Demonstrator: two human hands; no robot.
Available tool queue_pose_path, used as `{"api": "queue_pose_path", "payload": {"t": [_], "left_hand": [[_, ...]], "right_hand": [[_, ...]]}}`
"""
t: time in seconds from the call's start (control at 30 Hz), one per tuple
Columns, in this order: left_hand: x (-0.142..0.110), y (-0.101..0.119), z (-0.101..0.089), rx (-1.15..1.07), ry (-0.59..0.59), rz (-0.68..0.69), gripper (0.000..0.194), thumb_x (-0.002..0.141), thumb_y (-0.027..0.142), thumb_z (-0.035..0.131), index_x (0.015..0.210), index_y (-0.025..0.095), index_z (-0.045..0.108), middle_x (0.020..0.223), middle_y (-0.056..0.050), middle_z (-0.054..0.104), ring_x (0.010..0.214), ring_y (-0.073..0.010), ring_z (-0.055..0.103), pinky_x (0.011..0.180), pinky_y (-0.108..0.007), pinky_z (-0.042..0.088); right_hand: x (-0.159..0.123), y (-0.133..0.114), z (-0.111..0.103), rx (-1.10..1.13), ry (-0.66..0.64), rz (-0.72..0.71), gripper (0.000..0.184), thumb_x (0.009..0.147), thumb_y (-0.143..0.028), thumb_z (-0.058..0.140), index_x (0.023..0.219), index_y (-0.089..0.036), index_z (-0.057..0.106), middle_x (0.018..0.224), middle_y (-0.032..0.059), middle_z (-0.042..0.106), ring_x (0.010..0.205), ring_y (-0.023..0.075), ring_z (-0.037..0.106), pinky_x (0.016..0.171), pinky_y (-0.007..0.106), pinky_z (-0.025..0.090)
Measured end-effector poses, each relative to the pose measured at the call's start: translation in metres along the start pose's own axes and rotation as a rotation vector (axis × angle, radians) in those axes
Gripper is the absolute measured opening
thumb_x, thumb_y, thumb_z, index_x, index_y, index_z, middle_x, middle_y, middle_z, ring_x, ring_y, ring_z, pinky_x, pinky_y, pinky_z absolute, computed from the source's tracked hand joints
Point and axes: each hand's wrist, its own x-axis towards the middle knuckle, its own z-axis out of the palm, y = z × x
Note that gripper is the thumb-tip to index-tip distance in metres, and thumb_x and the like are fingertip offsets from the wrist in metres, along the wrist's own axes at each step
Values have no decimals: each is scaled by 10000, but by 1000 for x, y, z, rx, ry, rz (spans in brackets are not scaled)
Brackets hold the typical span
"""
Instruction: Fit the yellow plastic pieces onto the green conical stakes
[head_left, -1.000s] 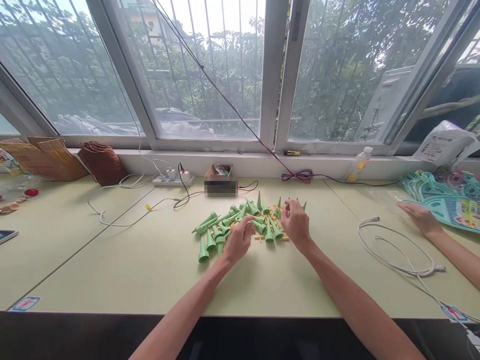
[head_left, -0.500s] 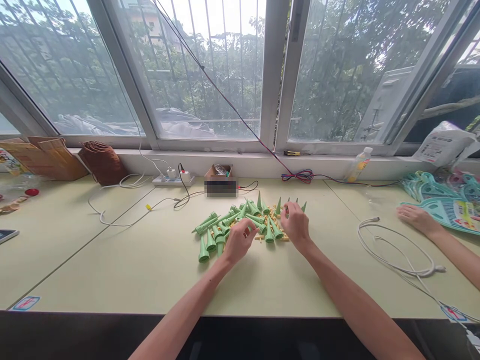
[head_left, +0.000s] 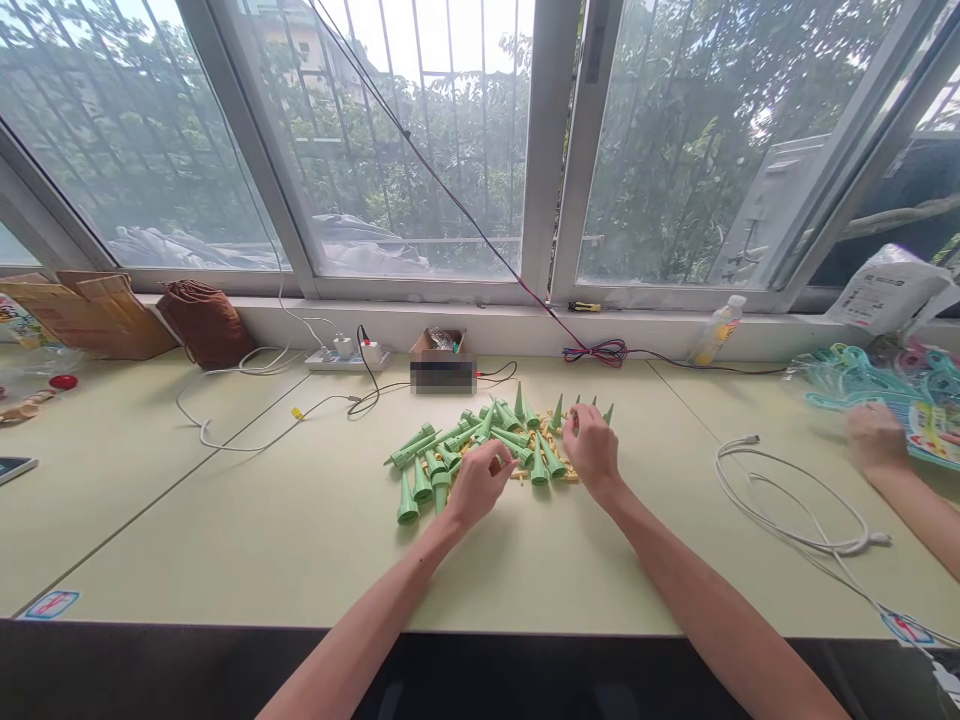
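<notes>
"Green plastic spikes (head_left: 539, 464): where do they lie?"

"In a loose heap on the pale table (head_left: 300, 540), before and between the two hands. Small yellow pieces (head_left: 571, 478) lie among them."

"State of the fingers?"

"Left hand (head_left: 476, 485): thumb and fingertips drawn together at the heap's near side. Right hand (head_left: 594, 448): fingers curled inward at its right end. From where I stand, I cannot tell whether either clamps anything."

"Handling properties?"

"By my estimate: light, stiff, fairly smooth. The tapered body probably rolls and slides under a sideways pinch."

"Grip location?"

"Take the wide collar, thumb opposite fingers. Avoid the narrow point; it offers little purchase. Treat the thin yellow pieces as more fragile; apply light fingertip pressure."
</notes>
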Motion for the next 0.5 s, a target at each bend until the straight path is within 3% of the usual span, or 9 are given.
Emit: {"api": "queue_pose_path", "payload": {"t": [0.17,0.5], "left_hand": [[0,2,-1,16,-28,-14,162,871,208,573,728,185,498,549,64,451,451,-82,373,491,-208,311],[0,3,-2,3,-68,-28,123,895,198,520,786,188,464,599,60,466,450,-71,321,496,-205,285]], "right_hand": [[0,-3,-3,-15,-44,38,183,896,-136,456,945,-140,632,896,93,654,589,136,528,493,240,301],[2,0,-3,-7,-34,65,260,950,-186,392,1017,-128,637,935,113,684,652,176,584,525,260,341]]}}
